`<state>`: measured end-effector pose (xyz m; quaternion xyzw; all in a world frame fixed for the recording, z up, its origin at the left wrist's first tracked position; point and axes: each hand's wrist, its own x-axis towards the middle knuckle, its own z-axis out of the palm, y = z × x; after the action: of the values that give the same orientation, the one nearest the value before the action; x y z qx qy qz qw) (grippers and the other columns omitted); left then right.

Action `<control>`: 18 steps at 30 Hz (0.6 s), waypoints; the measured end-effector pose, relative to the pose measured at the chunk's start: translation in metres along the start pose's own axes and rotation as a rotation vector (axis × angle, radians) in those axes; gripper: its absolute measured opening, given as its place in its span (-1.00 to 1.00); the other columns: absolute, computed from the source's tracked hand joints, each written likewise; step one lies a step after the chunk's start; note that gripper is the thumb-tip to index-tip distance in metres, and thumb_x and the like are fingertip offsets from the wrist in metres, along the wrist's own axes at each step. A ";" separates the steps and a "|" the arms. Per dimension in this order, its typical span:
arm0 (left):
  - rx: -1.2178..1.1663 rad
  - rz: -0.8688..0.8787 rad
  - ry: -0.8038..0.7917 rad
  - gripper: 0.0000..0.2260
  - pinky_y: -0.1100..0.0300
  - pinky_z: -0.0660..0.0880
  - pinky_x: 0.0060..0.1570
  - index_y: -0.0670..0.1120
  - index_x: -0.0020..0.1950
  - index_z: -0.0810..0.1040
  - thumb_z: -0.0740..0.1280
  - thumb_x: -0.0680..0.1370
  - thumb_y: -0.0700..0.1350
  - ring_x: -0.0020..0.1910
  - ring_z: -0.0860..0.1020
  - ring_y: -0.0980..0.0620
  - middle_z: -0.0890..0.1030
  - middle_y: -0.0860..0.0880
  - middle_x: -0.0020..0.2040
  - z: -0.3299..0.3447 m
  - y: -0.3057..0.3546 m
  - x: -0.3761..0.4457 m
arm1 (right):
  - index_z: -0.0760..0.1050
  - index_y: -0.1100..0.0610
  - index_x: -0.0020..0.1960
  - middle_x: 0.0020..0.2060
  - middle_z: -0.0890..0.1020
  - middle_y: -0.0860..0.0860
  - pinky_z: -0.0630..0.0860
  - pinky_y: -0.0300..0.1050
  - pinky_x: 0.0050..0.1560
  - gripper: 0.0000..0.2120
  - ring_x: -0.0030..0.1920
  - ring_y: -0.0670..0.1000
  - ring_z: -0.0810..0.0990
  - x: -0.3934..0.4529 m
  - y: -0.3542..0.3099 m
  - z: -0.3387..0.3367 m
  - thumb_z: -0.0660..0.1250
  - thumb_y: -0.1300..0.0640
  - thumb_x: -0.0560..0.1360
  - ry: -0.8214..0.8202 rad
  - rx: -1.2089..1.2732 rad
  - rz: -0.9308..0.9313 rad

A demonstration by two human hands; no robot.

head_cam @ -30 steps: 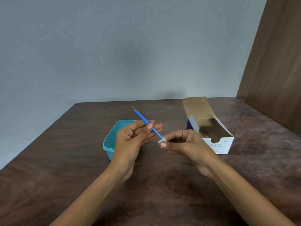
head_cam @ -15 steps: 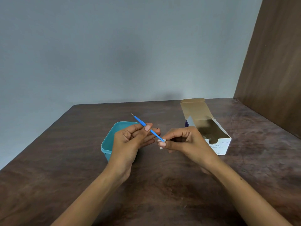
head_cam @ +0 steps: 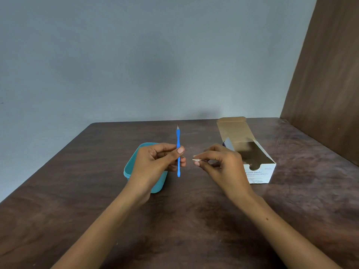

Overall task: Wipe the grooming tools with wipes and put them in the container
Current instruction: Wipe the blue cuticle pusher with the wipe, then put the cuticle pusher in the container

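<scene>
Against a plain grey-blue wall stands a dark brown wooden table (head_cam: 194,220) with a mottled, worn-looking grain, its far edge meeting the wall and its right side running up to a tall brown wood-grain panel (head_cam: 326,84). Toward the far middle of the table sits a teal plastic container (head_cam: 130,167), open-topped with rounded corners, partly hidden behind the left hand (head_cam: 155,162). That hand is closed in a pinch, thumb against fingers, around the middle of a slim blue grooming tool (head_cam: 178,144) with a thin metal point; the tool is held nearly upright in the air just to the right of the container, point upward and its rounded blue end hanging below the fingers. Right of the tool, and apart from it, the right hand (head_cam: 221,162) is closed narrowly on a small folded white wipe (head_cam: 196,160), pinched between thumb and forefinger so that only a sliver shows. Farther right of the container, behind that hand, a white cardboard box (head_cam: 258,171) printed "Alcohol Swabs" rests on the table with its brown-lined lid flap folded back toward the wall; its inside is in shadow. Both bare forearms reach in from the near edge.
</scene>
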<state>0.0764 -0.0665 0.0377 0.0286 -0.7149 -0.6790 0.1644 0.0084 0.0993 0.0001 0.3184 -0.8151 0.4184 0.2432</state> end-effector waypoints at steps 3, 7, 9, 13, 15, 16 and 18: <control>0.170 -0.011 -0.036 -0.89 0.34 0.51 -0.40 -0.21 -0.10 0.67 0.45 0.43 -0.19 -0.39 0.65 0.08 0.68 -0.08 -0.37 -0.012 0.008 0.009 | 0.67 0.03 -0.11 -0.24 0.64 -0.10 0.60 -0.10 -0.29 -0.88 -0.29 -0.12 0.59 0.000 -0.001 -0.001 0.52 0.12 0.36 0.006 -0.035 -0.043; 0.480 0.009 0.022 -0.93 0.37 0.51 -0.45 -0.11 -0.18 0.68 0.51 0.38 -0.15 -0.41 0.66 0.13 0.70 -0.04 -0.37 -0.038 0.018 0.023 | 0.62 0.04 -0.21 -0.30 0.64 -0.12 0.59 -0.15 -0.34 -0.88 -0.33 -0.16 0.57 0.001 -0.001 -0.001 0.55 0.09 0.32 0.027 -0.060 -0.059; 0.620 -0.023 0.010 -0.94 0.39 0.49 -0.47 -0.07 -0.21 0.67 0.52 0.37 -0.13 -0.43 0.65 0.16 0.69 -0.01 -0.39 -0.049 0.019 0.029 | 0.62 0.02 -0.22 -0.31 0.65 -0.12 0.58 -0.18 -0.34 -0.89 -0.33 -0.16 0.56 0.001 -0.001 0.000 0.54 0.07 0.33 0.013 -0.076 -0.071; 0.840 -0.036 0.009 -0.91 0.46 0.41 -0.49 -0.14 -0.24 0.69 0.51 0.38 -0.12 -0.54 0.56 0.24 0.68 -0.02 -0.40 -0.056 0.010 0.038 | 0.62 0.03 -0.20 -0.31 0.64 -0.11 0.59 -0.18 -0.34 -0.88 -0.34 -0.17 0.55 -0.001 -0.002 0.002 0.55 0.10 0.33 -0.029 -0.109 -0.091; 0.941 -0.013 0.025 -0.89 0.35 0.48 -0.39 -0.14 -0.26 0.69 0.49 0.40 -0.11 -0.51 0.56 0.23 0.67 -0.02 -0.42 -0.053 0.004 0.040 | 0.63 0.04 -0.20 -0.32 0.64 -0.10 0.59 -0.17 -0.34 -0.88 -0.34 -0.17 0.55 -0.001 -0.002 0.002 0.55 0.11 0.32 -0.034 -0.120 -0.094; 0.977 0.002 0.040 -0.88 0.28 0.51 -0.32 -0.14 -0.26 0.69 0.48 0.41 -0.10 -0.45 0.58 0.19 0.66 -0.01 -0.42 -0.051 0.001 0.041 | 0.63 0.04 -0.21 -0.32 0.64 -0.10 0.59 -0.16 -0.34 -0.88 -0.34 -0.16 0.55 -0.001 -0.002 0.002 0.56 0.12 0.32 -0.036 -0.122 -0.094; 1.020 0.029 0.067 -0.86 0.28 0.47 -0.34 -0.16 -0.26 0.69 0.47 0.43 -0.10 -0.41 0.60 0.13 0.65 -0.03 -0.43 -0.045 -0.006 0.042 | 0.63 0.05 -0.20 -0.31 0.64 -0.09 0.59 -0.15 -0.33 -0.88 -0.34 -0.14 0.56 -0.001 -0.002 0.002 0.55 0.12 0.32 -0.045 -0.117 -0.088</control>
<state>0.0482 -0.1212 0.0415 0.1170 -0.9500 -0.2401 0.1619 0.0107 0.0971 -0.0008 0.3485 -0.8287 0.3515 0.2612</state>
